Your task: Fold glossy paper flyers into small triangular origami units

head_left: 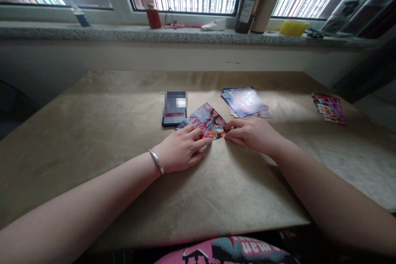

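Note:
A colourful printed sheet of paper [208, 115] lies on the table between my hands, one corner pointing away from me. Along its near side runs a red, orange and green strip [213, 135], perhaps a folded-over edge; I cannot tell for sure. My left hand [185, 148], with a silver bangle at its wrist, rests with fingers stretched out over the sheet's near left part. At the right corner, my right hand [247, 134] pinches the sheet between thumb and fingers. The sheet's left corner reaches a phone [173, 109] whose screen is partly blurred out.
Behind my right hand sits a pile of similar printed sheets [244, 101]. More colourful printed pieces [328, 108] lie at the table's right. Beyond the table [123, 99], a stone windowsill [117, 35] carries a red container [153, 17], a dark jar [246, 10] and a yellow tape roll [293, 28].

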`<state>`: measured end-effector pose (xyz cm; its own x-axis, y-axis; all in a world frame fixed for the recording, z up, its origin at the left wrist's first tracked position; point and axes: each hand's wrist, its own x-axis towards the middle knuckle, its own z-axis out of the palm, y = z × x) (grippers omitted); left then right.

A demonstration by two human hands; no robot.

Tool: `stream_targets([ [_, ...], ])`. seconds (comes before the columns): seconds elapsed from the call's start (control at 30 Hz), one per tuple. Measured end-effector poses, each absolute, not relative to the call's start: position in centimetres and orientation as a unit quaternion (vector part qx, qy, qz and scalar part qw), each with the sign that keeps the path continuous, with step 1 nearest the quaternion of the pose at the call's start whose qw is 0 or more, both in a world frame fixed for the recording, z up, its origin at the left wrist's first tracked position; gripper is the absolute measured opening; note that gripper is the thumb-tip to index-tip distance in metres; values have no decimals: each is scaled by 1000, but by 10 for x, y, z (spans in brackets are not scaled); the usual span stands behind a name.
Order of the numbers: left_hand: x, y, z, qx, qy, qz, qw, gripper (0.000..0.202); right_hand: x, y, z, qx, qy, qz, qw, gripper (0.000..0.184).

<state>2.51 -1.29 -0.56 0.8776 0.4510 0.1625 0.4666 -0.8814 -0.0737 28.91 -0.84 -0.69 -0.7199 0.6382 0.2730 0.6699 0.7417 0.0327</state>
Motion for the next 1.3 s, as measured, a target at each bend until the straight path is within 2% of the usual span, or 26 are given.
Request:
stream_targets([
  [0.47,24,-11,-7,-967,-241,-68,40,37,294,-8,-5,-384,-915,-56,111,18],
  [1.3,22,-11,-10,-968,-238,-68,41,37,308,-4,5,-421,-906,-25,38,18],
])
